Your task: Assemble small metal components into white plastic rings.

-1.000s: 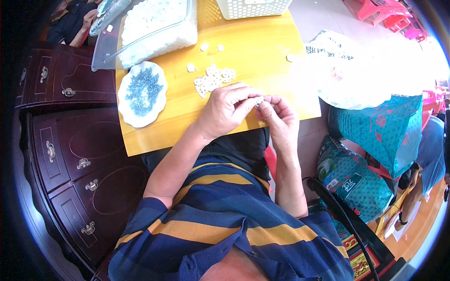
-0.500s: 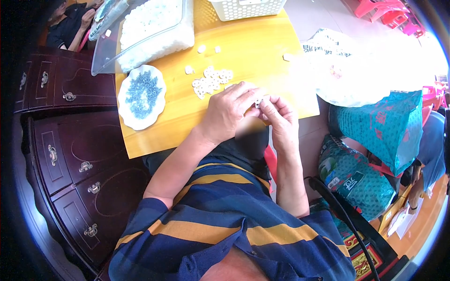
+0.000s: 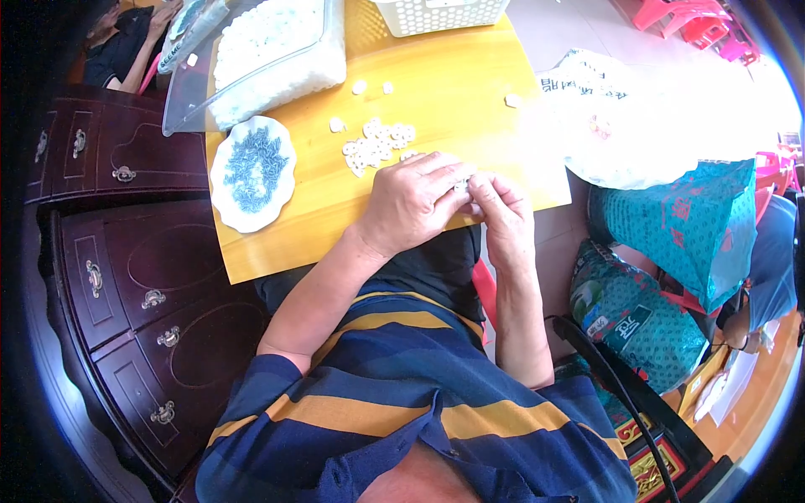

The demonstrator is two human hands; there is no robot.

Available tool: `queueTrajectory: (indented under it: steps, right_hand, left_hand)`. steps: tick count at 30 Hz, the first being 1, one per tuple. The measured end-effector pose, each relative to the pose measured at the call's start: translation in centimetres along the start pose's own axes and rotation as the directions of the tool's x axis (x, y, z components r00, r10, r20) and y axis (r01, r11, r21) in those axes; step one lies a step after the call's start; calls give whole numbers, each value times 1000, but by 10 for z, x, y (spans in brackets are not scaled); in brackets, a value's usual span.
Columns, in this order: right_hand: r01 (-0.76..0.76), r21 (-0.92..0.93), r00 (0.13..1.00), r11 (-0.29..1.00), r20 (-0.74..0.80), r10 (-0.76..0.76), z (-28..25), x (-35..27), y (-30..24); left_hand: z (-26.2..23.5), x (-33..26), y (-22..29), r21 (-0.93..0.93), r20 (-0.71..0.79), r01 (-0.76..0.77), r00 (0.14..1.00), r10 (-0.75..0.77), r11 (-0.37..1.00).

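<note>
Over the near edge of the yellow wooden table (image 3: 310,226), my left hand (image 3: 411,201) and my right hand (image 3: 505,214) meet at the fingertips. Both are closed on one small white plastic piece (image 3: 460,186), mostly covered by the fingers. A loose cluster of similar white pieces (image 3: 373,147), some showing dark holes, lies just beyond my left hand. To the left stands a white scalloped dish (image 3: 220,189) holding many thin grey metal pins or screws (image 3: 254,159); their exact kind is too small to tell.
A clear plastic bin (image 3: 335,59) full of white pieces stands at the far left, beside a white perforated basket (image 3: 440,18). Dark wooden drawers (image 3: 151,243) border the table's left side. On the right are a white bag (image 3: 620,126), teal sacks (image 3: 679,226) and another person's arm (image 3: 742,323).
My fingers have shifted slightly around the white piece, hiding more of it. The right thumb and fingers have drawn closer to the left fingertips. The person at the right has moved an arm.
</note>
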State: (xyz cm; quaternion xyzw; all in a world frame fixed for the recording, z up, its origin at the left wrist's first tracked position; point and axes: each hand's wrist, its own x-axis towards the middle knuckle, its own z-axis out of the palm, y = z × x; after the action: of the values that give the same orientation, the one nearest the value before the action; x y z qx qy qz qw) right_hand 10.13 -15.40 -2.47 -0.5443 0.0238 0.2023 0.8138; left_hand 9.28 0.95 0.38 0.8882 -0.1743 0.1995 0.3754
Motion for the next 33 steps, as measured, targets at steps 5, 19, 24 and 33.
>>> queueTrajectory:
  steps: [5,19,24,33]
  right_hand:
    - [12,-3,999,1000,-32,-12,1,-1,0]
    - [52,-21,996,998,-71,-54,5,-1,2]
    - [262,-443,912,857,-175,-370,0,4,13]
    - [302,-368,892,880,-217,-397,4,2,3]
  left_hand:
    - [2,-2,-1,-4,2,-12,1000,12,1000]
    - [0,1,9,-8,9,79,997,-79,997]
    - [6,6,3,46,10,51,999,-51,998]
    - [10,39,-28,205,139,102,982,-132,974]
